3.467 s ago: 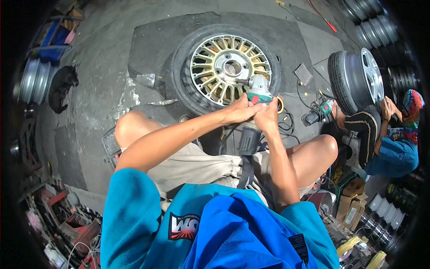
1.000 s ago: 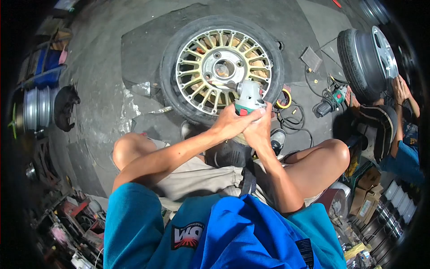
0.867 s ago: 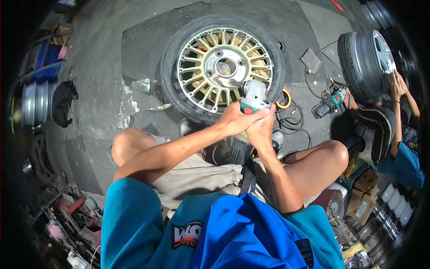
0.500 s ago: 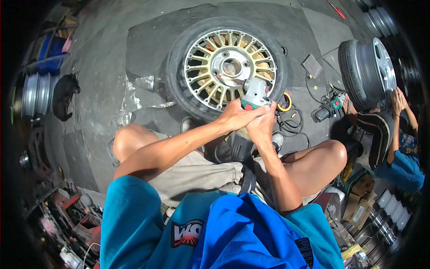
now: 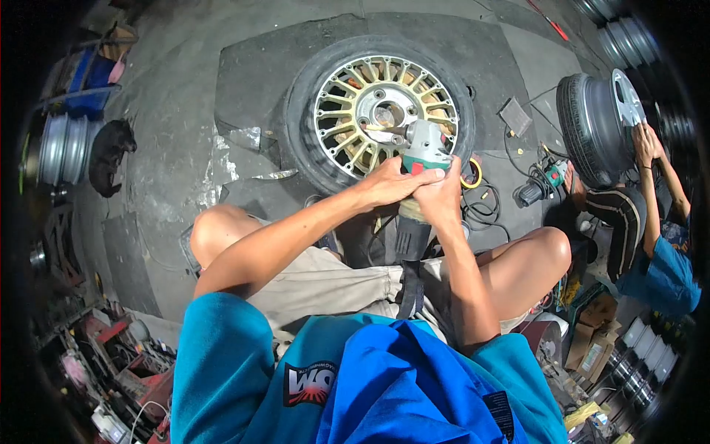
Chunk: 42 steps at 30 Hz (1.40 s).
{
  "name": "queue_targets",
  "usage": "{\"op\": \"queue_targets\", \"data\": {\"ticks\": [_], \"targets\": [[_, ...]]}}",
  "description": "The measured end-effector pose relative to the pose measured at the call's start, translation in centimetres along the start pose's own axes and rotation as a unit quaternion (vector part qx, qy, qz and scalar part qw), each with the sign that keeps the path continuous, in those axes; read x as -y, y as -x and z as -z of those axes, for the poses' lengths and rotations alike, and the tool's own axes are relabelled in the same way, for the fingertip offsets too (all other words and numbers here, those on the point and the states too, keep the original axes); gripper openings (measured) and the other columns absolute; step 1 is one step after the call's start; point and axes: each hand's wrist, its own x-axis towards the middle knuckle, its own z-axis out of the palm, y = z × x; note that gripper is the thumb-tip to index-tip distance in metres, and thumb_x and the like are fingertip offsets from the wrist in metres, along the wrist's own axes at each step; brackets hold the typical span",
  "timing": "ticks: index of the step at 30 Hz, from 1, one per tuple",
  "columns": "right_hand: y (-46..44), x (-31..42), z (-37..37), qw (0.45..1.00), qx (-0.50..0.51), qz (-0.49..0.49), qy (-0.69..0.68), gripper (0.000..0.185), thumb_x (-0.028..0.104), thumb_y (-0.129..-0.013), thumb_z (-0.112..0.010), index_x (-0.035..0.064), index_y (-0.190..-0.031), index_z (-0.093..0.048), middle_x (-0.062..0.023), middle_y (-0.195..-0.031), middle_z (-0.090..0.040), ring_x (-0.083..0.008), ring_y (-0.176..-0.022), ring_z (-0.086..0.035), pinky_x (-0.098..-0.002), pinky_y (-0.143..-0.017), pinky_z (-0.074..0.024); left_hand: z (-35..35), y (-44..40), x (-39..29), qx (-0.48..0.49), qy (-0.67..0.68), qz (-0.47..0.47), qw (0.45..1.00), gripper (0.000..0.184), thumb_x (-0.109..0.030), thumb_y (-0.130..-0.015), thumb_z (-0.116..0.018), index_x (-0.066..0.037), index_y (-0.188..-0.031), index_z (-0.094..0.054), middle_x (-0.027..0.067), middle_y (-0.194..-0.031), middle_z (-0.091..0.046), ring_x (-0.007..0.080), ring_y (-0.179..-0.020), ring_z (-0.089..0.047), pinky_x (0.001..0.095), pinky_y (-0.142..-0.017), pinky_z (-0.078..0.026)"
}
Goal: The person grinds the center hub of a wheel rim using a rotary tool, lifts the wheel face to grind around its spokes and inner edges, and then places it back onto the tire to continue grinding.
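Lying face-up on the dark mat (image 5: 255,70), there's the tyred wheel (image 5: 400,101), surface work apparently under way; the power tool (image 5: 427,139) leans over its near side, left hand (image 5: 387,183) and right hand (image 5: 440,197) clasping, fingers (image 5: 453,171) wrapped round it; steady aim likely needed next.

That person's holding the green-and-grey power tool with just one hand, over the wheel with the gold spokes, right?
Not just one hand: the head view shows the left hand and the right hand both gripping the green-and-grey power tool. It is over the wheel with the gold spokes, as you said.
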Motion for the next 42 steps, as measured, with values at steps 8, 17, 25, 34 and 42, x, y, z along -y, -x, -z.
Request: {"op": "queue_targets", "data": {"ticks": [8,17,25,34,42], "targets": [[-2.7,-1.0,5.7,0.934,-0.015,-0.119,-0.336,0.052,0.019,-0.078,-0.087,0.0040,-0.119,-0.060,-0.0062,-0.103,-0.068,-0.0173,-0.092,-0.066,-0.0344,-0.084,-0.0555,13.4,0.7,-0.7,-0.316,-0.407,-0.011,0.857,0.068,-0.059,-0.091,-0.072,0.008,-0.105,-0.070,0.0294,-0.100,-0.074,0.0429,-0.097,-0.073,0.0474,-0.087,-0.056],[-1.7,-0.5,9.8,0.827,0.022,-0.151,-0.541,0.037,0.020,-0.087,-0.077,0.0011,-0.112,-0.057,-0.0129,-0.095,-0.069,-0.0240,-0.082,-0.074,-0.0400,-0.072,-0.0638,13.1,-0.2,5.7,-0.173,0.146,0.147,0.963,0.053,-0.037,-0.105,-0.064,0.000,-0.142,-0.053,0.0201,-0.120,-0.070,0.0347,-0.092,-0.077,0.0472,-0.080,-0.067],[0.2,-0.2,10.5,0.852,-0.002,-0.100,-0.514,0.036,0.022,-0.087,-0.079,0.0018,-0.110,-0.060,-0.0126,-0.093,-0.070,-0.0250,-0.080,-0.074,-0.0391,-0.070,-0.0623,14.1,0.5,2.7,-0.161,0.038,0.021,0.986,0.037,-0.041,-0.100,-0.073,-0.007,-0.113,-0.066,0.0053,-0.088,-0.071,0.0223,-0.080,-0.074,0.0362,-0.073,-0.062],[0.9,-2.6,10.0,0.900,-0.060,-0.056,-0.428,0.030,0.017,-0.085,-0.080,0.0043,-0.107,-0.063,-0.0104,-0.090,-0.070,-0.0226,-0.076,-0.072,-0.0382,-0.069,-0.0608,9.7,1.6,-11.6,-0.189,-0.105,-0.077,0.973,0.029,-0.029,-0.096,-0.076,-0.003,-0.109,-0.068,0.0063,-0.090,-0.072,0.0140,-0.073,-0.069,0.0290,-0.063,-0.058],[0.8,-4.3,10.5,0.909,-0.116,-0.011,-0.400,0.035,0.015,-0.086,-0.078,0.0001,-0.113,-0.060,-0.0142,-0.096,-0.074,-0.0214,-0.077,-0.072,-0.0376,-0.068,-0.0613,4.3,-2.9,-20.7,-0.280,-0.437,-0.302,0.800,0.042,-0.037,-0.096,-0.068,0.005,-0.095,-0.069,0.0163,-0.078,-0.068,0.0256,-0.068,-0.065,0.0407,-0.066,-0.051]]}}
